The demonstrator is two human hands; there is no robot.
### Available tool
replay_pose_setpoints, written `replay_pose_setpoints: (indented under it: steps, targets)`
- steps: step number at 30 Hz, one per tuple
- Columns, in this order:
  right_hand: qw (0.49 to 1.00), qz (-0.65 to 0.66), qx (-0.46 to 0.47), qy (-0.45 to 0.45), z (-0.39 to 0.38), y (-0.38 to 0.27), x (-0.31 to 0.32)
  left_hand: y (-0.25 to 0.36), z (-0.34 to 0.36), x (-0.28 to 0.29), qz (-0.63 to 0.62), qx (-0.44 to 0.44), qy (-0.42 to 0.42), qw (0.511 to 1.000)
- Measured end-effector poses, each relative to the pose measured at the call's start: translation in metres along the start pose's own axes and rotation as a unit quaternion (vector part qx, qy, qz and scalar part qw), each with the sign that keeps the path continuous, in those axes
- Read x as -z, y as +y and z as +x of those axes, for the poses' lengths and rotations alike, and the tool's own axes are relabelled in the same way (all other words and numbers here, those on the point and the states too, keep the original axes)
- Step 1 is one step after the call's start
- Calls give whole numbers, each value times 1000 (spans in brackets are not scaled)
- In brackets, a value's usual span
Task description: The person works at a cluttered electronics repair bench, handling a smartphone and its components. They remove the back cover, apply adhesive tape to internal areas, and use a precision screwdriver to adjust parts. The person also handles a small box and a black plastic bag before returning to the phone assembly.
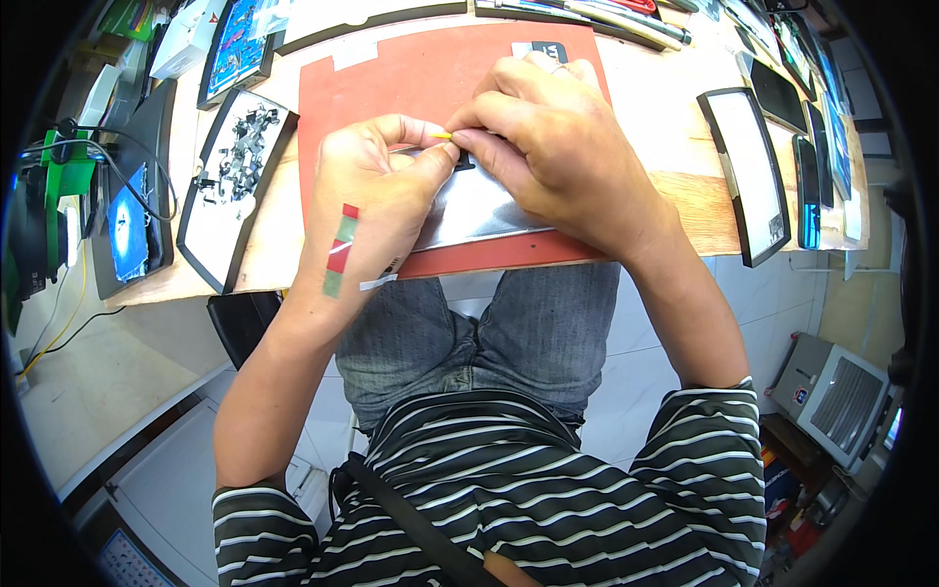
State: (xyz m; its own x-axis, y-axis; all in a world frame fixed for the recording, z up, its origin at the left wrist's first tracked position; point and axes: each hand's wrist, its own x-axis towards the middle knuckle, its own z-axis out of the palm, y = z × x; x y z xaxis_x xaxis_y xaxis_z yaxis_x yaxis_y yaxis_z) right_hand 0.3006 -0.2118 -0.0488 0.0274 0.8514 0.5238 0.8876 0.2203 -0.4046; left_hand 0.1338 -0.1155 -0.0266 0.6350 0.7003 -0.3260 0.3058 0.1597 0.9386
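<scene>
My left hand [377,186] and my right hand [562,137] meet over a silver, foil-like flat panel [479,210]. Between their fingertips shows a small yellow strip [441,135], pinched by the left thumb and forefinger. The right thumb and forefinger are also pressed together at its end; whether they grip it too I cannot make out. A small black part [465,166] lies on the panel just beneath the right fingertips. Under the panel is a reddish-orange mat [381,93]. Red and green tape pieces [339,249] are stuck along the back of my left hand.
A black-rimmed tray [210,230] with many small metal pieces stands left. Another white tray [748,157] is at right, beside a dark phone [807,191]. Pens and tools [626,24] lie along the back. A dark panel [147,220] and cables stand far left.
</scene>
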Motion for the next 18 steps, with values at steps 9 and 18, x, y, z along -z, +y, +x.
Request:
replay_pose_setpoints:
  steps: [9,18]
  targets:
    - [986,-124,84,-70,11,0,11,1,-1,-1,25,-17,11,999]
    - [975,-119,147,-118,26,6,20,-3,1,-1,64,-48,16,997]
